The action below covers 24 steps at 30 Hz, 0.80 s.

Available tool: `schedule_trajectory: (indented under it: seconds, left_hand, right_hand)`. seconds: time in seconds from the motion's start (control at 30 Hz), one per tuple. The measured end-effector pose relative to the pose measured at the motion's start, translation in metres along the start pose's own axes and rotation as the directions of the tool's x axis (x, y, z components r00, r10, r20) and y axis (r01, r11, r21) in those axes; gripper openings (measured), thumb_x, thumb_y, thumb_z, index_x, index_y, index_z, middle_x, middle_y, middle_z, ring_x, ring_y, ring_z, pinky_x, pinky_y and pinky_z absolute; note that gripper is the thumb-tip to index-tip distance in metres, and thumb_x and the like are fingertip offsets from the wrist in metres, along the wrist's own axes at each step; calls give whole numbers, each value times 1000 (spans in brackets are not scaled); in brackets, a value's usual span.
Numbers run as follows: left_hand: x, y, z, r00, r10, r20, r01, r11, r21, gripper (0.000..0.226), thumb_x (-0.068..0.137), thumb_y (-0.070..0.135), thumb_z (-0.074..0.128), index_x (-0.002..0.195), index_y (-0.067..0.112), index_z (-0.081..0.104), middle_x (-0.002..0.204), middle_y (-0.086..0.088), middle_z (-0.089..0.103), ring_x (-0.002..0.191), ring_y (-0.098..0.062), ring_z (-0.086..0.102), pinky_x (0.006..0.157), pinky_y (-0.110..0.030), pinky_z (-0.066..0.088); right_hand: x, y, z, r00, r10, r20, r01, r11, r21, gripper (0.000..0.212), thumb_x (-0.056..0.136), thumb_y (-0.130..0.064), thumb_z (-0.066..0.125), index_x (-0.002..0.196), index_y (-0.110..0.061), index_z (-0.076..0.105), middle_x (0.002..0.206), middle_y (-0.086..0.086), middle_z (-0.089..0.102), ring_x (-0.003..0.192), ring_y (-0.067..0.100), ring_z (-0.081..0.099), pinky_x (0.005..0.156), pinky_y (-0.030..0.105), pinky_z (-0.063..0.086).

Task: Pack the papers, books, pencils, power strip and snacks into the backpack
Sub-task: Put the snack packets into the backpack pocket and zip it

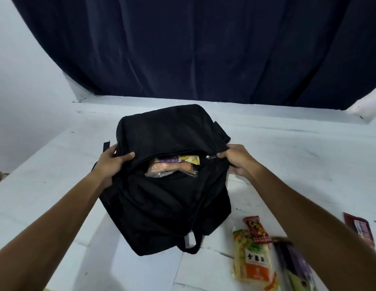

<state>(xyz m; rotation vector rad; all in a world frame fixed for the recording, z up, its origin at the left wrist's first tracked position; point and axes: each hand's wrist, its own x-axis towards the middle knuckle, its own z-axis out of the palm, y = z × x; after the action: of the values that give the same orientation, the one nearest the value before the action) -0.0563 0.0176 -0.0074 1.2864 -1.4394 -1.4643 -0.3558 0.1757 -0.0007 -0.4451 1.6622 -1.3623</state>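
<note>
White table (pixel 57 185) carries the backpack (pixel 166 206); my left hand (pixel 111 162) grips its edge and my right hand (pixel 238 159) pinches fabric beside the zipper (pixel 208 157), so the pocket stays wide for snacks (pixel 253 255).

1. A white table (pixel 57 185) carries everything — its top is scuffed, with dark specks and thin seams.
2. A black backpack (pixel 161 206) lies flat near the middle, its loop handle toward the near edge.
3. Right of the backpack, near the front edge, lies a yellow-and-orange snack pack (pixel 253 261).
4. A red packet (pixel 257 229) overlaps that pack's top end.
5. A purple wrapper (pixel 296 267) lies just beside the pack, partly hidden by an arm.
6. A dark red packet (pixel 360 227) lies farther right — apart from the others.
</note>
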Motion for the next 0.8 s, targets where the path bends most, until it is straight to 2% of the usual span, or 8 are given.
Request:
schedule_trajectory:
  seconds: [0.17,0.37,0.47,0.53,0.6,0.67,0.73,0.8]
  left_hand:
    - [12,6,53,993,30,110,-34,999,31,43,82,11,76,123,16,64,114,-5,70,101,-24,68,90,-38,55]
    - [20,6,86,985,82,154,-106,982,155,50,81,20,79,128,18,61,117,-2,69,102,-19,67,94,-35,53]
    - [18,7,82,989,98,114,-136,911,389,63,77,43,78,132,22,56,124,-3,65,111,-23,62,101,-41,48]
    - [7,11,81,969,243,52,-225,771,596,64,81,48,72,134,20,50,131,-9,56,121,-29,54,104,-43,43]
    - [-12,19,83,839,537,88,-478,649,593,46,83,41,70,119,17,55,124,-7,54,121,-29,50,101,-46,42]
    - [-31,30,86,653,714,254,-729,500,467,26,80,36,68,96,16,61,117,1,53,120,-24,49,102,-43,42]
    - [-48,34,92,522,696,493,-849,368,380,23,79,39,66,83,16,69,122,-1,55,123,-21,46,108,-28,32]
    - [-58,32,100,457,568,684,-889,272,367,23,80,39,68,87,18,76,138,-8,49,131,-22,37,113,-22,21]
  right_hand:
    - [-3,4,-52,993,21,-112,-20,1000,10,26,87,10,56,108,-4,64,98,11,68,79,22,66,48,25,54]
    - [-14,17,-88,985,-8,-169,-8,996,-94,23,88,-7,66,111,-8,66,107,11,69,82,20,66,65,32,57]
    - [-31,20,-92,974,-91,-209,-12,896,-445,34,90,-42,63,103,-10,60,96,11,66,73,25,67,60,33,57]
    - [-48,20,-97,949,-176,-260,-34,765,-643,43,89,-54,55,98,-12,50,88,8,61,69,30,69,64,39,60]
    - [-69,19,-104,948,-207,-241,-39,678,-734,31,88,-42,54,92,-12,49,86,11,63,66,31,69,66,41,60]
    - [-91,18,-109,989,-67,-129,-64,590,-805,17,88,-21,55,93,-4,56,86,18,68,68,30,70,57,32,58]
    - [-110,21,-106,989,144,24,-52,505,-861,15,89,-12,60,94,2,63,87,19,69,67,25,70,53,26,54]
    - [-122,28,-96,965,232,123,5,453,-892,22,87,-22,69,88,-1,65,79,13,68,63,20,68,51,24,52]
